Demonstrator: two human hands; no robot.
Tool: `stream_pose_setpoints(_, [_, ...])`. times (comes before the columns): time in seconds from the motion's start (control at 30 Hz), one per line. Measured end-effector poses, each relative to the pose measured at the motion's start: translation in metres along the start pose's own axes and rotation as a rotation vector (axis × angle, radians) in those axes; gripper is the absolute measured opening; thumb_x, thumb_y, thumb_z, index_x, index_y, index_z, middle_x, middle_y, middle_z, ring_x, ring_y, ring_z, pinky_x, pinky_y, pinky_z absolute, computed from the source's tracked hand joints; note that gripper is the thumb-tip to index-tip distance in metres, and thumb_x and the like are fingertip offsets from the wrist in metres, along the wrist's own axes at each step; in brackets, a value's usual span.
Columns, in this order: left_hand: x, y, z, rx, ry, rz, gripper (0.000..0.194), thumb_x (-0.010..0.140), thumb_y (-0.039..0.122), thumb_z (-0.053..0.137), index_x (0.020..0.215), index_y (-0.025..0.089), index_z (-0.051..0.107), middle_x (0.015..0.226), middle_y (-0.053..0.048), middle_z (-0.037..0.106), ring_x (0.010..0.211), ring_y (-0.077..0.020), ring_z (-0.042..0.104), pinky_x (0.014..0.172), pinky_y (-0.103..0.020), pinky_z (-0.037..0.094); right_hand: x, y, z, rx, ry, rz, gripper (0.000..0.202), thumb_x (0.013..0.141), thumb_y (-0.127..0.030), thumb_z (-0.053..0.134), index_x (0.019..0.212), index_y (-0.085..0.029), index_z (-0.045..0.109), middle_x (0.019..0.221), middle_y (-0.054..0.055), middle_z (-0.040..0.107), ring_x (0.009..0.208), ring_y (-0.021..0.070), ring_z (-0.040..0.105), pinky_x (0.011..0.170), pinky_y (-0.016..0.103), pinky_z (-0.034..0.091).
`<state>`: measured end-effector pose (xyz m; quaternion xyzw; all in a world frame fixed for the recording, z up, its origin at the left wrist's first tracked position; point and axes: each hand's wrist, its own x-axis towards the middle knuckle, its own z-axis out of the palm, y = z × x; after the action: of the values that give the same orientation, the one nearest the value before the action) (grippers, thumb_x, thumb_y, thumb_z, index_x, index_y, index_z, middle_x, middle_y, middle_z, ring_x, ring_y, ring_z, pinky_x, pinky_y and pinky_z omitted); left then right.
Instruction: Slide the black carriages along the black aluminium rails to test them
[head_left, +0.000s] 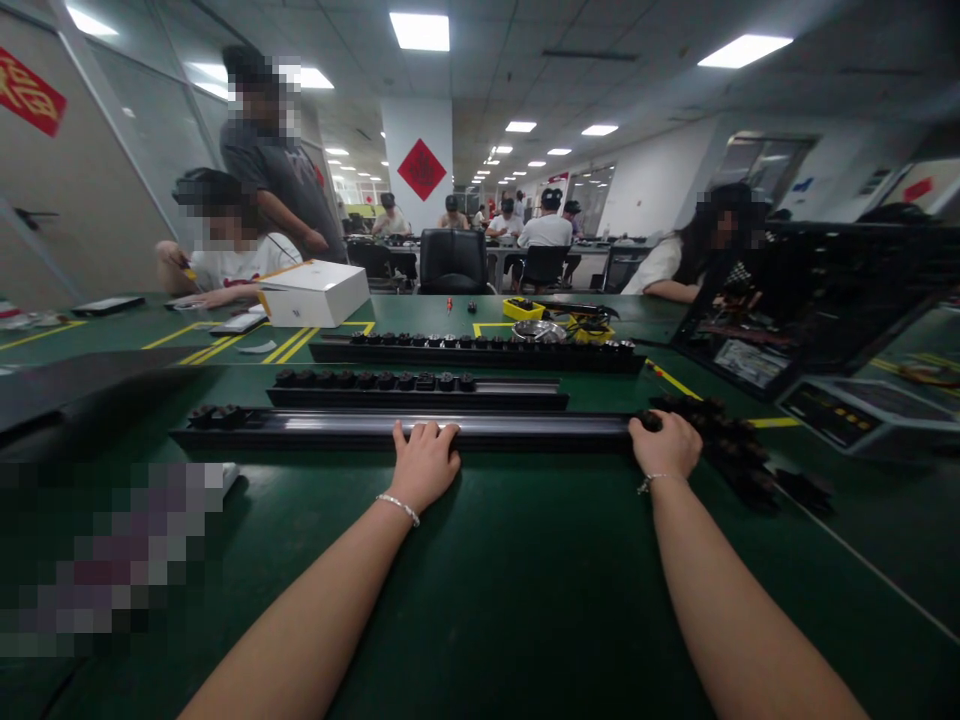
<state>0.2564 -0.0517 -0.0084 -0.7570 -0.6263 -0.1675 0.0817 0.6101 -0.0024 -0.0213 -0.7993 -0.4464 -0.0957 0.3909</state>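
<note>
A long black channel rail [525, 428] lies crosswise in front of me, with a few small dark knobbed parts [217, 416] at its left end. My left hand [426, 462] grips the near edge of this rail around its middle, fingers over the top and thumb on the near side. At the right end, my right hand [669, 446] has its fingers closed around a small black round part [649, 421]; its underside is hidden. Behind lie a shorter rail [517, 393] partly filled with similar parts and a longer rail [480, 355] lined with them.
Loose black parts [739, 450] are heaped right of my right hand. A metal bowl [538, 330] and yellow trays [523, 308] stand behind the rails. A white box [319, 292] is at back left, a black open-framed case [795, 310] at right. Co-workers sit and stand around.
</note>
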Motion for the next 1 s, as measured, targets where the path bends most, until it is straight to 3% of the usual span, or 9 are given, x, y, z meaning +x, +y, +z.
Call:
stream_pose_setpoints(0.23, [0.001, 0.0, 0.0, 0.009, 0.002, 0.0, 0.037, 0.082, 0.029, 0.044, 0.117, 0.026, 0.055, 0.104, -0.008, 0.061, 0.104, -0.0269, 0.051, 0.104, -0.061, 0.014, 0.005, 0.002, -0.004, 0.085, -0.019, 0.153, 0.044, 0.07, -0.036, 0.054, 0.108, -0.015, 0.062, 0.113, 0.014, 0.056, 0.104, 0.028, 0.049, 0.092, 0.04, 0.038])
stream_pose_setpoints(0.4, [0.001, 0.0, 0.0, 0.017, 0.005, 0.0, 0.036, 0.082, 0.03, 0.045, 0.117, 0.026, 0.055, 0.103, -0.007, 0.061, 0.105, -0.0269, 0.051, 0.104, -0.061, 0.014, 0.007, 0.004, -0.005, 0.143, 0.03, 0.216, 0.044, 0.067, -0.035, 0.058, 0.106, -0.016, 0.063, 0.105, 0.012, 0.058, 0.099, 0.0269, 0.052, 0.092, 0.042, 0.04])
stream_pose_setpoints(1.0, [0.002, 0.0, 0.0, 0.005, -0.009, 0.003, 0.036, 0.083, 0.03, 0.045, 0.117, 0.026, 0.055, 0.103, -0.008, 0.061, 0.105, -0.0268, 0.051, 0.104, -0.061, 0.013, 0.012, 0.011, -0.005, 0.191, 0.055, 0.31, 0.044, 0.065, -0.037, 0.06, 0.104, -0.018, 0.064, 0.096, 0.01, 0.062, 0.091, 0.0271, 0.055, 0.088, 0.045, 0.043])
